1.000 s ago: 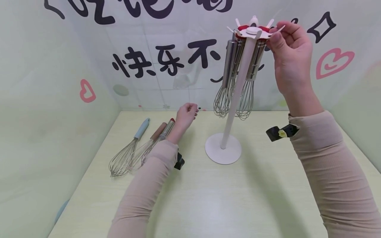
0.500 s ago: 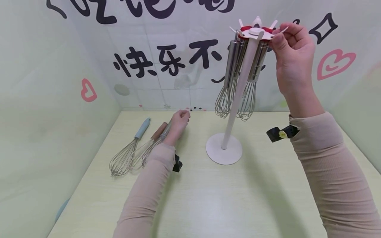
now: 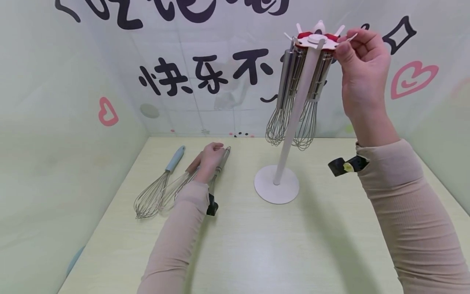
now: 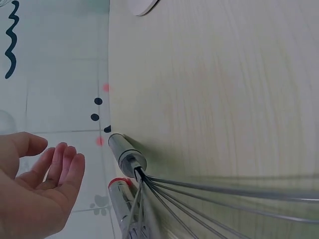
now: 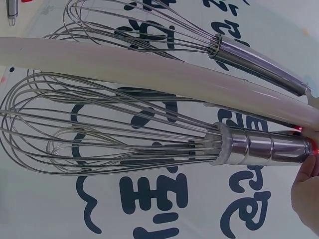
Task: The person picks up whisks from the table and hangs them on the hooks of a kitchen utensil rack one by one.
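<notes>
In the head view my right hand (image 3: 363, 69) pinches the hooked top of a white utensil stand (image 3: 293, 118) at its right side. Several steel whisks (image 3: 285, 81) hang there, wires downward. The right wrist view shows a hanging whisk (image 5: 269, 148), its handle end close to my thumb (image 5: 305, 199). Over on the left, my left hand (image 3: 210, 159) hovers above whisks lying on the table, one steel whisk (image 3: 224, 158) showing beside its fingers. From the left wrist, those loosely curled fingers (image 4: 72, 174) hold nothing; below them lie the steel handle and a red-tipped whisk (image 4: 120, 201).
A blue-handled whisk (image 3: 175, 158) and a brown-handled whisk (image 3: 193, 162) lie at the table's left, wires toward the front. The stand's round base (image 3: 262, 188) rests mid-table. A printed wall sheet (image 3: 205, 118) rises behind the table (image 3: 257, 245).
My left hand has moved left and down toward the lying whisks, baring a steel whisk handle to its right and covering the red-tipped one. The right hand keeps its grip on the stand.
</notes>
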`<act>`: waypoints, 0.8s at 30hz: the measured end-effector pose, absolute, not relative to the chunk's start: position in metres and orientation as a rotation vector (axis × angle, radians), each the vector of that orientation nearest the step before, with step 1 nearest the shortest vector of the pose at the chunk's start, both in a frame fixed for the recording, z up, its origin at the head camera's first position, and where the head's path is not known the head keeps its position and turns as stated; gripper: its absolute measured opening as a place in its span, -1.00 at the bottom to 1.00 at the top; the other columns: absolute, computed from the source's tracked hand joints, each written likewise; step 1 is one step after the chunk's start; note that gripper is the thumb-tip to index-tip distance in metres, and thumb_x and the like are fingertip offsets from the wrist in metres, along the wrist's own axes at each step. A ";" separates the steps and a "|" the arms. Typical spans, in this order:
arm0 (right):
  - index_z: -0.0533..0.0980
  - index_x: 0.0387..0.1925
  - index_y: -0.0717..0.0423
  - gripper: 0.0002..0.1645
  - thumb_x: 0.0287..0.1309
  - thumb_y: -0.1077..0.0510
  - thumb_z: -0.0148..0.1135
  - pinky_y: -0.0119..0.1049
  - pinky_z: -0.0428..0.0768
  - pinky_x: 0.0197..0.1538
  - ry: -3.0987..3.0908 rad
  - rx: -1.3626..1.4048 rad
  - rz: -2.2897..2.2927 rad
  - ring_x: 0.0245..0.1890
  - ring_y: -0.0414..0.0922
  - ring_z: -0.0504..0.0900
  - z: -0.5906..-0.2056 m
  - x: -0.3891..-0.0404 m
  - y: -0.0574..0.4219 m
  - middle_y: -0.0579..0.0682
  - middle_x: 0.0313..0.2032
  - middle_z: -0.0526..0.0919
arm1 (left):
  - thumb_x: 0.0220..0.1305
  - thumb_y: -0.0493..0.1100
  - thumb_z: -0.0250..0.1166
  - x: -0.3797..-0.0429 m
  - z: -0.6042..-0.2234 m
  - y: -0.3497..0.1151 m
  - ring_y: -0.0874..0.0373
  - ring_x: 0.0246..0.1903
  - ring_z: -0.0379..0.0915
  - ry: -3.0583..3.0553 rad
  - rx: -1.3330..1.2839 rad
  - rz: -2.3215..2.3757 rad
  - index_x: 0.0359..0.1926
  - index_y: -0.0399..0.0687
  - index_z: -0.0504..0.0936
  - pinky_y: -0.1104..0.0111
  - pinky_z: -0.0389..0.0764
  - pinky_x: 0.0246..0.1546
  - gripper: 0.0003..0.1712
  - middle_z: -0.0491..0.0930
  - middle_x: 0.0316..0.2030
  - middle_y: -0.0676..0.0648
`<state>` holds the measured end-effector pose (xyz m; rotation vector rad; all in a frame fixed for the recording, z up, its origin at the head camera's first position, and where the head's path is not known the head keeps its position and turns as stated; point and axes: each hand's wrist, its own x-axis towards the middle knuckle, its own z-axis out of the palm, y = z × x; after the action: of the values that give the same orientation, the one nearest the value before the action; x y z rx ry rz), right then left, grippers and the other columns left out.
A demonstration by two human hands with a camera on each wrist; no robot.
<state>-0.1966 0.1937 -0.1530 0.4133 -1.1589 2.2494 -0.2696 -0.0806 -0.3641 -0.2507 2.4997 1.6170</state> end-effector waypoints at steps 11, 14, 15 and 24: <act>0.44 -0.28 0.28 -0.83 0.06 0.45 0.21 -0.45 0.58 -0.11 -1.191 0.409 2.179 -0.30 -0.13 0.46 -0.153 -0.197 0.189 0.08 -0.34 0.50 | 0.37 -0.31 0.07 -0.271 -0.378 -0.090 -0.09 0.25 0.36 2.568 -0.256 1.509 0.20 -0.27 0.45 0.21 0.46 0.28 -0.60 0.47 0.19 -0.27; 0.44 -0.28 0.26 -0.83 0.07 0.46 0.20 -0.45 0.57 -0.11 -1.221 0.389 2.145 -0.30 -0.15 0.46 -0.154 -0.197 0.188 0.07 -0.35 0.51 | 0.33 -0.40 0.06 -0.271 -0.383 -0.092 -0.13 0.26 0.34 2.532 -0.238 1.582 0.22 -0.35 0.42 0.20 0.48 0.26 -0.57 0.44 0.21 -0.33; 0.44 -0.28 0.26 -0.82 0.07 0.46 0.20 -0.45 0.57 -0.11 -1.224 0.384 2.139 -0.30 -0.15 0.47 -0.154 -0.197 0.188 0.06 -0.35 0.51 | 0.32 -0.42 0.06 -0.271 -0.385 -0.092 -0.14 0.26 0.34 2.529 -0.232 1.594 0.22 -0.37 0.41 0.20 0.49 0.25 -0.56 0.43 0.21 -0.34; 0.44 -0.31 0.25 -0.79 0.04 0.52 0.20 -0.43 0.57 -0.18 -1.199 0.350 2.105 -0.33 -0.14 0.47 -0.154 -0.198 0.181 0.05 -0.38 0.52 | 0.26 -0.43 0.10 -0.268 -0.388 -0.094 -0.12 0.22 0.38 2.623 -0.193 1.423 0.27 -0.31 0.38 0.24 0.56 0.08 -0.47 0.44 0.21 -0.31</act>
<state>-0.1978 0.1814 -0.1537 0.3501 -1.1992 2.1052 -0.2684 -0.0938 -0.3880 -0.1934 2.6230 1.4225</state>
